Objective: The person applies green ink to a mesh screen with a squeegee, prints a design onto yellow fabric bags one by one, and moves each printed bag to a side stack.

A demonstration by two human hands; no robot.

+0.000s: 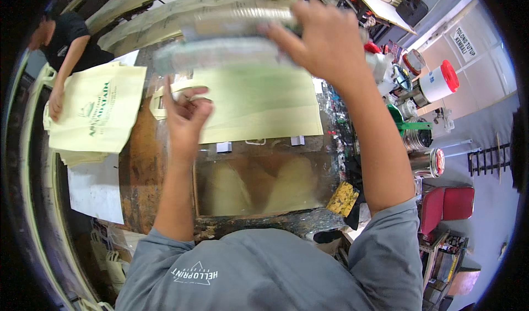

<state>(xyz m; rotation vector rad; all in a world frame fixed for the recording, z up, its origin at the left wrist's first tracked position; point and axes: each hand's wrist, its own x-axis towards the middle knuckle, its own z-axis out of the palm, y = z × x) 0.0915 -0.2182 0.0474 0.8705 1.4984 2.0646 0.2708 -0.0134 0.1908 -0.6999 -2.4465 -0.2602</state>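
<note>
A cream fabric bag [264, 104] lies flat on the worktable in front of me, its handle loop [160, 104] sticking out on the left. Above its far part, a long frame [220, 55], probably a printing screen, is raised and smeared by motion. My right hand [325, 41] is closed around the frame's right end, thumb underneath. Left of the bag, my left hand [190, 110] is raised with its index finger stretched out, the others loosely bent, and nothing visible in it. It hovers near the handle loop, apart from the frame.
At the left, a co-worker's hand [56, 104] rests on a stack of printed cream bags [96, 110]. A shiny panel [259, 187] lies nearest me, with a yellow sponge [343, 198] at its right corner. Paint tubs [439, 84] and cans [427, 163] crowd the right side.
</note>
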